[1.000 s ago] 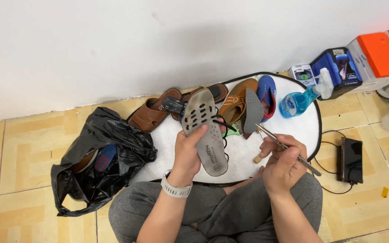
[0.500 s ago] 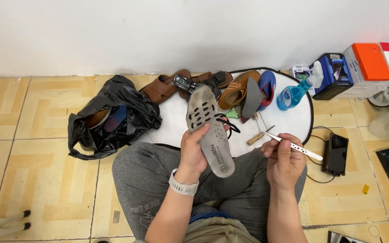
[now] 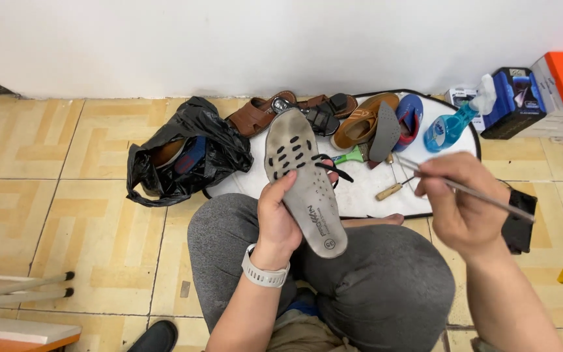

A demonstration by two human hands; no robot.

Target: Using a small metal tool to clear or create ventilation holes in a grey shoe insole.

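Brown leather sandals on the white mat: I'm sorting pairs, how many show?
2: one brown leather sandal at the mat's left rear, one farther right; others may hide in the black plastic bag.

left hand (image 3: 279, 215) raised before the body, palm toward the camera, fingers curled shut around what it grips, thumb laid along the near edge; a band circles the wrist. right hand (image 3: 462, 205) held to the right at like height, fingers pinched closed, apparently thumb against forefinger. both forearms rise from the lower edge over crossed legs.
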